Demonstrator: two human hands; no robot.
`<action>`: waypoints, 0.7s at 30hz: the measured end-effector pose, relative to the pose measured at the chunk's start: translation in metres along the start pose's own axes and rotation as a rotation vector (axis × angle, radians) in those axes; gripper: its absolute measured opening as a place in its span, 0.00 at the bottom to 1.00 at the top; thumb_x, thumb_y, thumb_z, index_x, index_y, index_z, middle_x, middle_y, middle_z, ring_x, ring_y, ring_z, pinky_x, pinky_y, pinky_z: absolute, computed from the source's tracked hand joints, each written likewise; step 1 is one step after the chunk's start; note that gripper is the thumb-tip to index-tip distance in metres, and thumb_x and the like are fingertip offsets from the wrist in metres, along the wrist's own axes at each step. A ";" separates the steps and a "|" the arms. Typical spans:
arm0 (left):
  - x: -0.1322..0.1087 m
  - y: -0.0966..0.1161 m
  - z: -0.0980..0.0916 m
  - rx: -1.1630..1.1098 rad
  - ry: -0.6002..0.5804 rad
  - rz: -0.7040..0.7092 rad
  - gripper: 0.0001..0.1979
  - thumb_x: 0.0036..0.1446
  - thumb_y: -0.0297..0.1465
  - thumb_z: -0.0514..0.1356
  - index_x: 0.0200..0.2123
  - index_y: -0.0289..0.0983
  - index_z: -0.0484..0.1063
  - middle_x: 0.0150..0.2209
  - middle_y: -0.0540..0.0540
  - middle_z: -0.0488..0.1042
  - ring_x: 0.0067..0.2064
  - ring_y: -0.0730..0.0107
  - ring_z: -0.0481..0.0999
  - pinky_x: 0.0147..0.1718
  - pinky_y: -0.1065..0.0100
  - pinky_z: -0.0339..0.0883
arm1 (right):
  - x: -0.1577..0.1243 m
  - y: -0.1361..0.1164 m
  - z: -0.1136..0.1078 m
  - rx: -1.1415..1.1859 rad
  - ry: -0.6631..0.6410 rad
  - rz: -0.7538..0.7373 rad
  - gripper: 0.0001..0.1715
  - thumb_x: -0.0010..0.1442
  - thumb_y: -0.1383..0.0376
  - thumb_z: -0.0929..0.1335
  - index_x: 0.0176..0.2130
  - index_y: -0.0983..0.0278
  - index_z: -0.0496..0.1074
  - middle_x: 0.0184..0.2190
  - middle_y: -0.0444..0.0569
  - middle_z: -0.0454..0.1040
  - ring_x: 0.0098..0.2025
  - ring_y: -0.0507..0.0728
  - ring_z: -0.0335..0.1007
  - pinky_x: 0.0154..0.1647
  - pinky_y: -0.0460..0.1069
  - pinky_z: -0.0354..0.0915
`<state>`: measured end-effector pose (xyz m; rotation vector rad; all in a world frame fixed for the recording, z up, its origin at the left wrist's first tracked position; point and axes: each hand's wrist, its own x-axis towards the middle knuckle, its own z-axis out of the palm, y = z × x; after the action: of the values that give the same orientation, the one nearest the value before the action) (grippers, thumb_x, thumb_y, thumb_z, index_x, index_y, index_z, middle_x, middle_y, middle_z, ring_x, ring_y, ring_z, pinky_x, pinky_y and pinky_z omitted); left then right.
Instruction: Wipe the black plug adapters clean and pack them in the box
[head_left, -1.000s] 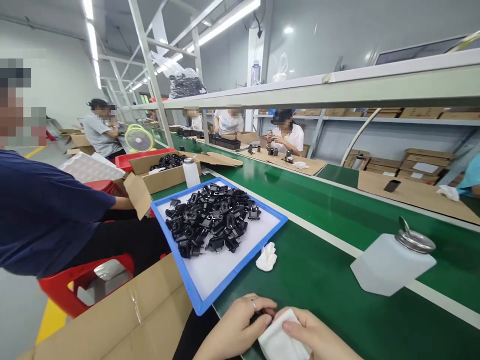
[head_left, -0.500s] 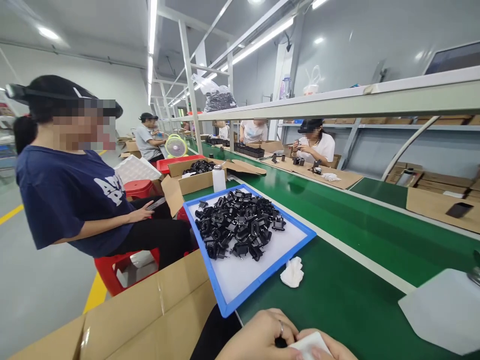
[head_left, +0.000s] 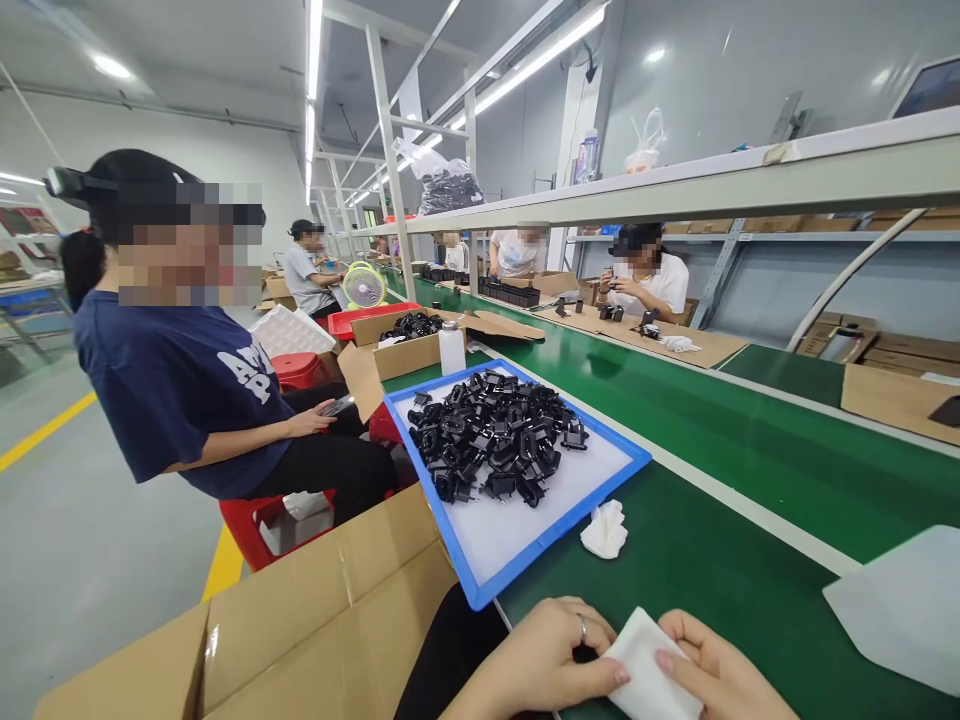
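Between my two hands is a folded white tissue (head_left: 646,665) at the bottom of the view. My left hand (head_left: 559,650), with a ring on one finger, pinches its left edge. On the other side my right hand (head_left: 709,660) grips it with the thumb on top. Just beyond them a crumpled white tissue (head_left: 604,530) lies on the green table (head_left: 675,560). To its left stands a blue-rimmed tray (head_left: 517,568) with a heap of black plug adapters (head_left: 495,435) on its white bottom.
A person in a dark blue shirt (head_left: 180,370) sits at left, holding a phone. A cardboard box (head_left: 322,610) is at lower left. Behind the tray are a white bottle (head_left: 452,350) and a carton (head_left: 420,350) of black parts. A pale sheet (head_left: 904,610) lies at right.
My hands have come up further into view, showing more of the folded tissue. The whole scene has shifted slightly right as my head turned.
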<state>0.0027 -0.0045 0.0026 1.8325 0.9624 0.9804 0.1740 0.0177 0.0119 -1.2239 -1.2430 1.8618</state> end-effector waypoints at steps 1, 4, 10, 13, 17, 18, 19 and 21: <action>0.001 0.000 0.001 -0.081 0.035 -0.009 0.12 0.45 0.37 0.55 0.18 0.34 0.64 0.28 0.47 0.69 0.32 0.73 0.66 0.35 0.71 0.57 | -0.002 -0.009 0.001 -0.046 0.000 -0.033 0.25 0.36 0.51 0.70 0.22 0.64 0.55 0.15 0.39 0.57 0.17 0.46 0.49 0.17 0.41 0.45; 0.004 0.002 0.005 -0.592 0.222 -0.110 0.18 0.45 0.44 0.53 0.25 0.34 0.67 0.32 0.45 0.69 0.35 0.68 0.67 0.36 0.68 0.58 | -0.010 -0.045 0.010 -0.251 -0.051 -0.111 0.17 0.42 0.55 0.67 0.24 0.64 0.59 0.16 0.40 0.59 0.19 0.48 0.52 0.18 0.42 0.47; 0.013 0.021 0.019 -1.611 0.161 -0.405 0.31 0.47 0.52 0.42 0.38 0.30 0.65 0.37 0.37 0.68 0.42 0.55 0.66 0.42 0.55 0.56 | -0.003 -0.095 0.035 -0.800 -0.405 -0.214 0.07 0.46 0.66 0.64 0.29 0.66 0.68 0.28 0.45 0.68 0.31 0.53 0.62 0.27 0.45 0.56; 0.014 0.032 0.023 -1.753 0.248 -0.378 0.29 0.48 0.49 0.44 0.40 0.30 0.64 0.39 0.38 0.68 0.45 0.55 0.65 0.43 0.55 0.56 | 0.007 -0.091 0.042 -1.070 -0.306 -0.322 0.07 0.47 0.71 0.62 0.28 0.65 0.69 0.28 0.44 0.69 0.31 0.52 0.62 0.29 0.44 0.56; 0.013 0.039 0.025 -1.819 0.362 -0.346 0.26 0.51 0.46 0.43 0.42 0.31 0.63 0.40 0.40 0.68 0.46 0.60 0.64 0.43 0.59 0.58 | 0.011 -0.081 0.045 -1.270 -0.125 -0.442 0.04 0.46 0.72 0.64 0.25 0.65 0.68 0.27 0.44 0.66 0.32 0.53 0.61 0.28 0.44 0.56; 0.013 0.039 0.026 -1.819 0.378 -0.346 0.26 0.51 0.46 0.43 0.42 0.32 0.63 0.40 0.40 0.68 0.46 0.60 0.64 0.43 0.59 0.59 | 0.011 -0.080 0.044 -1.294 -0.110 -0.460 0.04 0.45 0.72 0.65 0.25 0.65 0.69 0.28 0.45 0.66 0.33 0.53 0.61 0.28 0.44 0.57; 0.013 0.039 0.027 -1.816 0.393 -0.347 0.26 0.50 0.47 0.44 0.42 0.32 0.63 0.40 0.41 0.68 0.46 0.60 0.64 0.42 0.60 0.59 | 0.011 -0.080 0.043 -1.306 -0.111 -0.477 0.04 0.45 0.73 0.66 0.26 0.65 0.69 0.29 0.45 0.65 0.33 0.53 0.61 0.29 0.44 0.57; 0.013 0.038 0.029 -1.815 0.423 -0.339 0.25 0.49 0.47 0.45 0.41 0.33 0.63 0.40 0.41 0.68 0.45 0.62 0.65 0.42 0.61 0.59 | 0.011 -0.083 0.039 -1.309 -0.137 -0.511 0.06 0.45 0.74 0.65 0.27 0.65 0.69 0.31 0.45 0.64 0.34 0.51 0.61 0.31 0.44 0.58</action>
<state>0.0423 -0.0152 0.0296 -0.0468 0.2169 1.2835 0.1318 0.0444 0.0896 -1.1094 -2.6940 0.6330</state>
